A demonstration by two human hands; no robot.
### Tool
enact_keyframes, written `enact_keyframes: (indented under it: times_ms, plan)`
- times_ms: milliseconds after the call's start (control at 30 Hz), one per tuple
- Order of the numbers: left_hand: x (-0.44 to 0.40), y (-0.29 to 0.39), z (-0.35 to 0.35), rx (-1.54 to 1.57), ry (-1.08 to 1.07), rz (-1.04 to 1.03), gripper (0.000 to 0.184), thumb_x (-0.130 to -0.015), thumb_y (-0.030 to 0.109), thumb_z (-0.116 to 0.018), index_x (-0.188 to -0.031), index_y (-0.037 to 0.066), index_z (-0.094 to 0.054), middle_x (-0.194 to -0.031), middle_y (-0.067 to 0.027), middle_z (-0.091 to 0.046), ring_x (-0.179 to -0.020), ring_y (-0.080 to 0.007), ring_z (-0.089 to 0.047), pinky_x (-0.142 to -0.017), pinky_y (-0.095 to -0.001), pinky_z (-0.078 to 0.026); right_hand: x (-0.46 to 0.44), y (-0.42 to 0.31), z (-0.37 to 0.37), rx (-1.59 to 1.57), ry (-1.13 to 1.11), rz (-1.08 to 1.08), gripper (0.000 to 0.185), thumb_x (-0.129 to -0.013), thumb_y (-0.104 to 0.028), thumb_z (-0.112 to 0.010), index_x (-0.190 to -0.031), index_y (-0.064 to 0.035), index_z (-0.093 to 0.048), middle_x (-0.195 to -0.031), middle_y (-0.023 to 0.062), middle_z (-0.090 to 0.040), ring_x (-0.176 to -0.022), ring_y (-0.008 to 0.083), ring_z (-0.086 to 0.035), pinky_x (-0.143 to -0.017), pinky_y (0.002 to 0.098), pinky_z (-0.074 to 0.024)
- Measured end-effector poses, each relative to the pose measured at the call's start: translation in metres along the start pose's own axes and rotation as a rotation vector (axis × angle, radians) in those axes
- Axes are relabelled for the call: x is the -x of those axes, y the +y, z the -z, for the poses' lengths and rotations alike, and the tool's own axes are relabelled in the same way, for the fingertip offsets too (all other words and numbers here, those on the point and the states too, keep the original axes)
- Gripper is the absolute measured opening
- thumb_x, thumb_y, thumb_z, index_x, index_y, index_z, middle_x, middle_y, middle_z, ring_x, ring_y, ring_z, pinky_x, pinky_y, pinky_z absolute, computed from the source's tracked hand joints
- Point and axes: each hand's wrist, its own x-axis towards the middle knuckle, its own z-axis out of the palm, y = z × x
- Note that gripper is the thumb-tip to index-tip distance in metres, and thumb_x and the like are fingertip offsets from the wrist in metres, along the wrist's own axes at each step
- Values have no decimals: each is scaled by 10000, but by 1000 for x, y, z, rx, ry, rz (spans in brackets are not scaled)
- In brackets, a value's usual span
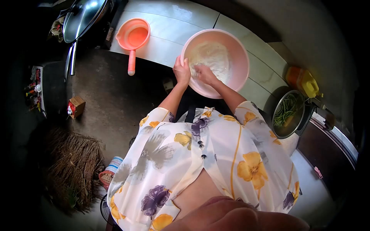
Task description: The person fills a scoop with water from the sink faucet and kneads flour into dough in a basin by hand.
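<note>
A large pink basin (241,63) stands on the white tiled counter (169,23), with a pale, flour-like material (216,57) inside. My left hand (182,71) grips the basin's near left rim, fingers outside and thumb at the edge. Inside the basin, my right hand (205,74) has its fingers curled in at the left part of the pale material. Whatever those fingers may hold is too small to make out. To the left of the basin is an orange-pink dipper (132,59), its handle sticking out over the counter's front edge.
At the right, a metal pan (285,133) holds green beans (286,109), beside a yellow and orange container (308,82). A lidded wok (84,19) is at the upper left. On the floor lie a small cardboard box (78,106) and a heap of dry straw (73,169).
</note>
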Motion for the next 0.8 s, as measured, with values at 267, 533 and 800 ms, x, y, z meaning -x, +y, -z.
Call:
enact_keyframes:
  times_ms: [267,533,800]
  plan:
    - [-55,17,22,-30,-306,79,976,-841,584,-762,-1513,4,-357,-1046,-164,-657,-876,-249,-665,-784,-383,-532,58,14,68,252,-128,-195,280,-804,-106,-607,-1056,-43,-710,-1085,251,-664,-1042,422,-654,-903,496,-528]
    - [-144,-54,182,-855,200,-188,947,-827,669,-691,-1443,-10,-454,-1469,-229,-450,-1366,-420,-409,-1110,-529,-361,8,-6,18,123,183,-107,334,-815,-115,-634,-1146,-79,-670,-1161,246,-603,-1079,424,-615,-922,512,-512]
    - [-188,-85,199,-36,-444,422,488,-880,400,-775,-1101,-11,-632,-893,-127,-700,-734,-225,-709,-658,-380,-590,11,-10,30,377,92,-84,277,-812,-115,-639,-1062,-193,-730,-1157,152,-575,-1115,388,-580,-878,512,-542]
